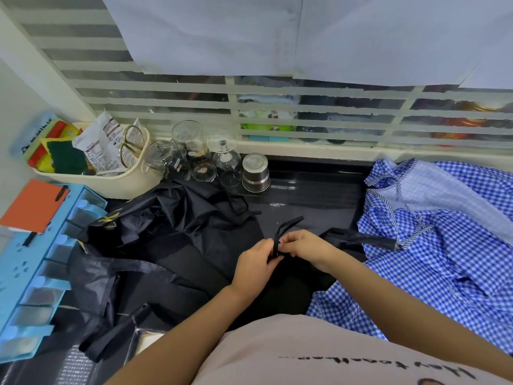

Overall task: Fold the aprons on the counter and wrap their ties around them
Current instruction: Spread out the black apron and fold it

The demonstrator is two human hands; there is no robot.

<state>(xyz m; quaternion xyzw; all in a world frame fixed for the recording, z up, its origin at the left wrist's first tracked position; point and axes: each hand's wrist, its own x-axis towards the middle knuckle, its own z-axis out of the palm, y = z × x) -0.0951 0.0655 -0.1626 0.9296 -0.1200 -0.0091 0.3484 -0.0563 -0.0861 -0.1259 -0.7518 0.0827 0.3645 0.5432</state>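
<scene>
We see a crumpled black apron (177,229) on the dark bench (313,195), left of a blue checked apron (444,232). Near the middle, the left hand (255,263) and the right hand (301,245) pinch a thin black tie (276,244). Black on black hides the folds beneath.

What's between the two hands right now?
A black apron tie, pinched by the left hand and the right hand; its ends stick up past the fingers. The head view shows it.

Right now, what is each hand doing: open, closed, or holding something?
Left hand: closed, pinching the black apron tie.
Right hand: closed, pinching the same tie.
</scene>
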